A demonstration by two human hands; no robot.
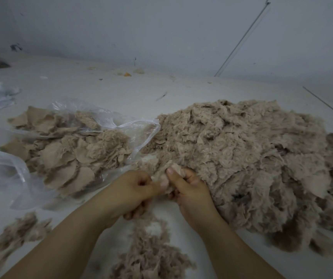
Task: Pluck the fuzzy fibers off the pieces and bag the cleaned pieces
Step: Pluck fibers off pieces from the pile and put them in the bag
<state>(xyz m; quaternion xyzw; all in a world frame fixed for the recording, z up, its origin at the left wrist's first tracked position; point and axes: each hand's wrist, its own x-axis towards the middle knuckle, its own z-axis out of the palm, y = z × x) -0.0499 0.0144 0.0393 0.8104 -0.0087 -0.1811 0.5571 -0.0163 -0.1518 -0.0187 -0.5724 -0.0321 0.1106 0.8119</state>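
At the near edge of the big fuzzy pile [242, 158], the left hand [133, 190] and right hand [189, 190] both pinch one small piece [166, 175], which looks feather-light, limp and easily torn, best held by its smooth edge.

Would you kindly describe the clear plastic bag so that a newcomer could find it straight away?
Start from the big fuzzy heap filling the right of the white table. Directly left of it lies the clear plastic bag, its mouth open toward the heap. Unlike the loose fluff piles near the person, it holds flat, smooth beige pieces.

No readable text, label or number shows anywhere
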